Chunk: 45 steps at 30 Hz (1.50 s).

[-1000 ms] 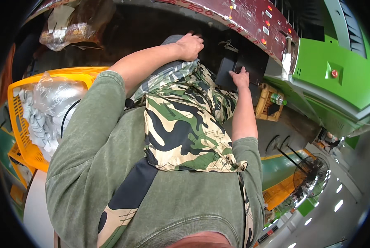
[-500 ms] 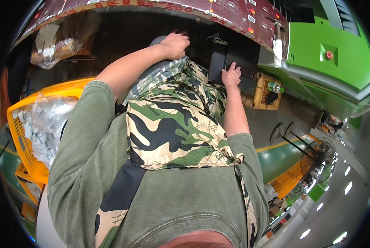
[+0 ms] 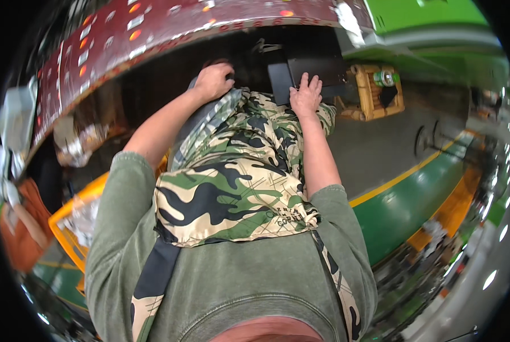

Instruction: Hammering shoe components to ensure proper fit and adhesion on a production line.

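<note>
My left hand (image 3: 214, 81) lies by my left knee, its fingers loosely bent, with nothing visible in them. Part of its fingertips is lost in the dark under the table. Over the edge of a dark, flat-sided box (image 3: 318, 67), my right hand (image 3: 306, 96) rests with fingers stretched and apart. It appears to touch the box, close to my right thigh. A camouflage apron (image 3: 226, 199) covers my lap. Grey-blue patterned cloth (image 3: 203, 128) shows along my left leg.
A maroon worktable edge (image 3: 169, 43) spans the far side. At right stand a bamboo stool (image 3: 367, 102) with a green-capped bottle (image 3: 384, 78) and a green machine (image 3: 425, 16). A yellow crate (image 3: 67, 228) with pale cloth sits left, near another person in orange (image 3: 27, 228).
The view has swung left, bringing another person into sight at the left edge. My right hand's fingers have spread over the box; my left hand stays by the knee, its fingers more bent.
</note>
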{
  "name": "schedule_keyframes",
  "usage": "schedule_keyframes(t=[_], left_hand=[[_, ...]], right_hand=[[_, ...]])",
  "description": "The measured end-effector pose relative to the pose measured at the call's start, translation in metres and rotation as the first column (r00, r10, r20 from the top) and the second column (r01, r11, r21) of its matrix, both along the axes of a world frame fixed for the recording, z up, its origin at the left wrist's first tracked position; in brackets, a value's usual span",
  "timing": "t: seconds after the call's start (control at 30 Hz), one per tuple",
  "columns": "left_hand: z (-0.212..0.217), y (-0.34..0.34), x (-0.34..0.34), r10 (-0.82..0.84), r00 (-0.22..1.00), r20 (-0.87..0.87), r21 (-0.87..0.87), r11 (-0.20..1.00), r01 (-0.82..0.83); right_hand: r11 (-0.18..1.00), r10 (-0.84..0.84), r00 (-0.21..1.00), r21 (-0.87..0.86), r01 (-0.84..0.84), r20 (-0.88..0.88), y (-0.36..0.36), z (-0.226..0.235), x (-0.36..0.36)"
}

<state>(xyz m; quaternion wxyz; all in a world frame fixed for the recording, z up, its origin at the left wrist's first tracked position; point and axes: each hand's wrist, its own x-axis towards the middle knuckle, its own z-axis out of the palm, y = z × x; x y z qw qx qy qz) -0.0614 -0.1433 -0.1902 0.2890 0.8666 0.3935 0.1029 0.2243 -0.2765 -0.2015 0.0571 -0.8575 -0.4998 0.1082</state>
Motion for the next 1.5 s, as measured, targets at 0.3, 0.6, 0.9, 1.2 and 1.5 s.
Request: schedule_keyframes(t=[0.3, 0.6, 0.9, 1.2, 1.5], left_hand=[[-0.003, 0.005, 0.007, -0.015, 1.0, -0.022, 0.072, 0.997, 0.017], [0.001, 0.007, 0.008, -0.038, 0.996, -0.078, 0.078, 0.996, 0.045], [0.003, 0.005, 0.01, -0.021, 0.992, -0.128, 0.033, 0.999, 0.025], [0.003, 0.005, 0.008, -0.046, 0.991, -0.123, 0.108, 0.992, 0.059], [0.003, 0.008, 0.01, -0.034, 0.996, -0.078, 0.095, 0.995, 0.041]], right_hand=[[0.988, -0.029, 0.999, 0.152, 0.033, -0.025, -0.012, 0.001, -0.009], [0.98, -0.05, 0.998, 0.189, 0.057, -0.04, -0.015, 0.006, -0.014], [0.965, -0.073, 0.992, 0.245, 0.096, -0.101, -0.026, 0.01, -0.003], [0.957, -0.085, 0.986, 0.262, 0.121, -0.142, -0.042, -0.002, -0.004], [0.943, -0.101, 0.981, 0.299, 0.147, -0.163, -0.032, 0.004, 0.004]])
